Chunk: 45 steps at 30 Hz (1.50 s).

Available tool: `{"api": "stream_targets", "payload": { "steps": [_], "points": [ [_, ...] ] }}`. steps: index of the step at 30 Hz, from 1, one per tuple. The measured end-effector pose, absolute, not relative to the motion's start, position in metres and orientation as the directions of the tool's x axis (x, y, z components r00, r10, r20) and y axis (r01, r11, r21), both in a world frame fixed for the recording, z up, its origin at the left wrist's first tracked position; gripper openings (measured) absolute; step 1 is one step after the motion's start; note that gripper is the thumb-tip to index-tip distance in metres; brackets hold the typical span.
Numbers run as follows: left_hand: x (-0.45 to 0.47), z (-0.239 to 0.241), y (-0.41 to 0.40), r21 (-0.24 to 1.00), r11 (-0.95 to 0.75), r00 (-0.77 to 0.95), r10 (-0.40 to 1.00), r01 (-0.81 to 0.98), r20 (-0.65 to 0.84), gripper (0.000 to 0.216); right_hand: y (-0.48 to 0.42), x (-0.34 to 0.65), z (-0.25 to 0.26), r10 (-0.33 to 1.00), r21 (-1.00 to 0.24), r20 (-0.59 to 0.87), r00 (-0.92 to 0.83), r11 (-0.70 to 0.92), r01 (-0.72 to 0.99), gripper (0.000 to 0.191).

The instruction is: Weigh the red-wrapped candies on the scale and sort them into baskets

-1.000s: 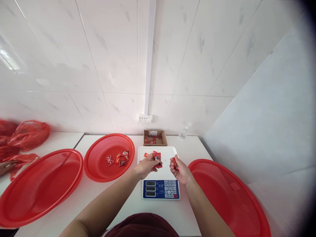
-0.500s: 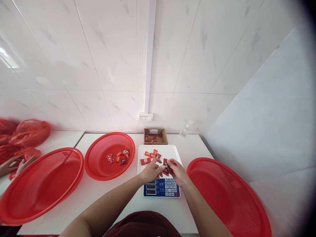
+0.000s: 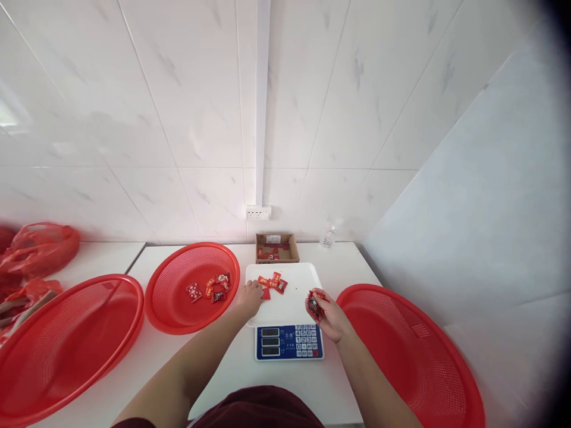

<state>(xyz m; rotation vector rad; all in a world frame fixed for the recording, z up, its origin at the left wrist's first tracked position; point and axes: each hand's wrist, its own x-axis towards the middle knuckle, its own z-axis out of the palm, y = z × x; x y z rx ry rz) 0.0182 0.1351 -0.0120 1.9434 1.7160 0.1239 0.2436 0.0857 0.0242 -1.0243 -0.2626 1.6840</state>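
My right hand [image 3: 332,318] is closed around several small red and dark wrapped candies [image 3: 314,306], just over the right side of the scale's white pan [image 3: 292,309]. At the pan's left edge, the fingers of my left hand [image 3: 250,298] are curled down onto a red wrapped candy [image 3: 266,293], partly hidden by the fingertips. A few more red wrapped candies [image 3: 277,282] lie close by on the pan. Below the pan shows the scale's blue panel [image 3: 289,343] with keys and displays.
A red basket [image 3: 191,318] with several candies stands left of the scale. Further red baskets stand at far left [image 3: 89,380] and right [image 3: 401,345]. Behind are a cardboard box [image 3: 277,257] and a clear bottle [image 3: 328,238]. Red bags [image 3: 42,246] and a blurred co-worker's hand are at left.
My hands have moved apart: the right went right with the candies in it, the left moved left and down onto a candy at the pan's edge. The view shifted slightly.
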Motion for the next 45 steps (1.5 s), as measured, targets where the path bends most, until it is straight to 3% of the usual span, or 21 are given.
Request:
{"api": "stream_targets", "payload": {
  "steps": [8,12,14,18,23,31,37,40,45],
  "points": [
    [0.041,0.003,0.119,0.645,0.093,0.197,0.911,0.758,-0.362,0.029,0.083,0.237,0.013,0.84,-0.748,-0.541,-0.029,-0.497,-0.44,0.028],
    [0.062,0.022,0.107,0.874,0.157,0.36,0.867,0.459,-0.345,0.029,0.082,0.225,0.018,0.855,-0.824,-0.513,-0.081,-0.517,-0.233,0.036],
    [0.068,0.031,0.104,0.923,0.176,0.41,0.856,0.343,-0.316,0.033,0.082,0.221,0.025,0.879,-0.867,-0.465,-0.1,-0.476,-0.147,0.039],
    [0.069,0.041,0.098,0.929,0.153,0.442,0.846,0.336,-0.299,0.041,0.082,0.222,0.035,0.924,-0.925,-0.366,-0.106,-0.374,-0.062,0.043],
    [0.067,0.046,0.089,0.949,0.242,0.517,0.796,0.203,-0.314,0.053,0.079,0.227,0.034,0.943,-0.951,-0.3,-0.141,-0.307,-0.032,0.042],
    [0.063,0.046,0.084,0.93,0.348,0.56,0.75,0.119,-0.352,0.055,0.076,0.221,0.027,0.911,-0.897,-0.36,-0.2,-0.397,-0.195,0.044],
    [0.052,0.033,0.079,0.908,0.402,0.403,0.816,0.118,-0.414,0.056,0.085,0.211,0.012,0.894,-0.881,-0.416,-0.167,-0.442,-0.171,0.043],
    [0.037,0.031,0.077,0.888,0.45,0.326,0.828,0.096,-0.456,0.056,0.098,0.217,-0.004,0.904,-0.902,-0.427,-0.007,-0.427,-0.071,0.038],
    [0.012,0.029,0.075,0.876,0.482,0.262,0.848,-0.015,-0.461,0.052,0.126,0.238,-0.034,0.955,-0.921,-0.242,0.171,-0.281,0.268,0.023]
  ]
}}
